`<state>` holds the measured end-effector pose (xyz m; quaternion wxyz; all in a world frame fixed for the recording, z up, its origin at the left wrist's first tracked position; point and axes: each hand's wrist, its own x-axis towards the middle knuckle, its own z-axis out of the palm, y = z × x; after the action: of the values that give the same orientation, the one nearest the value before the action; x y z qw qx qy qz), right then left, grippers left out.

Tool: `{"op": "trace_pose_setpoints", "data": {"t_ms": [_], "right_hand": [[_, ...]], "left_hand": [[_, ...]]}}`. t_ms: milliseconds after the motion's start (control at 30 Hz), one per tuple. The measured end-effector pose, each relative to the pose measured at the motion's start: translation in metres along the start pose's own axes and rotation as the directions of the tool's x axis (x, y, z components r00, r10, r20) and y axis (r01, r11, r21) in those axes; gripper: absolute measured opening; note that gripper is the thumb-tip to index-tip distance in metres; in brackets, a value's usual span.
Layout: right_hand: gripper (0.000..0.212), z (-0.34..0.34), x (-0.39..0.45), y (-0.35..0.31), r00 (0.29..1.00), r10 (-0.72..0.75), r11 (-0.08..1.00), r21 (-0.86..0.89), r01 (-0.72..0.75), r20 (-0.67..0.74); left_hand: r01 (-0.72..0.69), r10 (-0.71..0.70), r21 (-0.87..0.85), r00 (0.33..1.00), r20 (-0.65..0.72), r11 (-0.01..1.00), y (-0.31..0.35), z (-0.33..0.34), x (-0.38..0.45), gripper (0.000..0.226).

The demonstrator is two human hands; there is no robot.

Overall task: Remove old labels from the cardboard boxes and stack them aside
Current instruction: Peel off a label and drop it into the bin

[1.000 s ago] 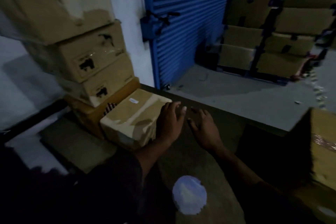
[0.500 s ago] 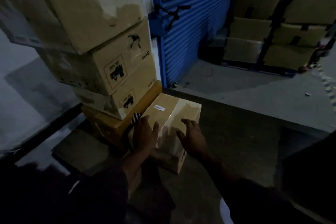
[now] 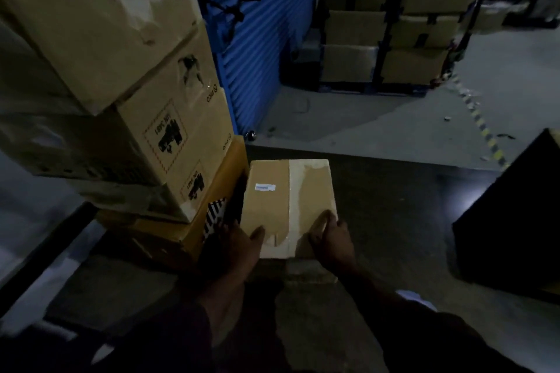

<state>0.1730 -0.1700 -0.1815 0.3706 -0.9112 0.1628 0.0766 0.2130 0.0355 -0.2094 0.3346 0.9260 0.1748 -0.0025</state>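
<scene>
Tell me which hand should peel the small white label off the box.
Left, probably. The left hand grips the box at its near-left corner, on the label's half; the right hand holds the near-right edge, across the tape seam.

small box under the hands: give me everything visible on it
The small box is plain brown cardboard, closed, lying flat on the dark floor right beside the tall stack. A pale tape strip runs down its top, with torn whitish patches beside it, and a small white label remains near the far left. The left hand and right hand hold its near corners.
</scene>
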Motion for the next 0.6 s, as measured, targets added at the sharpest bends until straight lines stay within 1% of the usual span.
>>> {"op": "trace_pose_setpoints", "data": {"t_ms": [100,200,333,400,467,533,600], "right_hand": [[0.081,-0.017,0.000,0.017,0.995,0.031,0.999,-0.023,-0.034,-0.091],[0.076,-0.034,-0.004,0.037,0.978,0.078,0.996,-0.020,-0.083,-0.192],[0.071,-0.056,-0.020,0.070,0.939,0.162,0.984,-0.018,-0.176,-0.304],[0.072,-0.070,-0.031,0.088,0.911,0.185,0.976,-0.036,-0.213,-0.370],[0.075,-0.085,-0.041,0.112,0.872,0.234,0.965,-0.009,-0.263,-0.430],[0.077,-0.100,-0.053,0.138,0.831,0.277,0.951,0.017,-0.308,-0.483],[0.077,-0.113,-0.065,0.162,0.802,0.283,0.944,0.008,-0.329,-0.527]], "left_hand": [[-0.042,0.049,-0.065,0.992,0.115,0.997,0.014,0.016,-0.007,0.069],[-0.123,0.141,-0.115,0.976,0.168,0.986,0.033,0.035,-0.014,0.067],[-0.199,0.215,-0.095,0.954,0.210,0.975,0.068,0.063,-0.032,0.070],[-0.238,0.257,-0.104,0.932,0.254,0.966,0.086,0.078,-0.045,0.072],[-0.278,0.303,-0.123,0.903,0.305,0.953,0.102,0.096,-0.061,0.074],[-0.324,0.354,-0.143,0.864,0.358,0.935,0.116,0.115,-0.080,0.076],[-0.345,0.383,-0.166,0.824,0.418,0.924,0.128,0.130,-0.100,0.079]]}}
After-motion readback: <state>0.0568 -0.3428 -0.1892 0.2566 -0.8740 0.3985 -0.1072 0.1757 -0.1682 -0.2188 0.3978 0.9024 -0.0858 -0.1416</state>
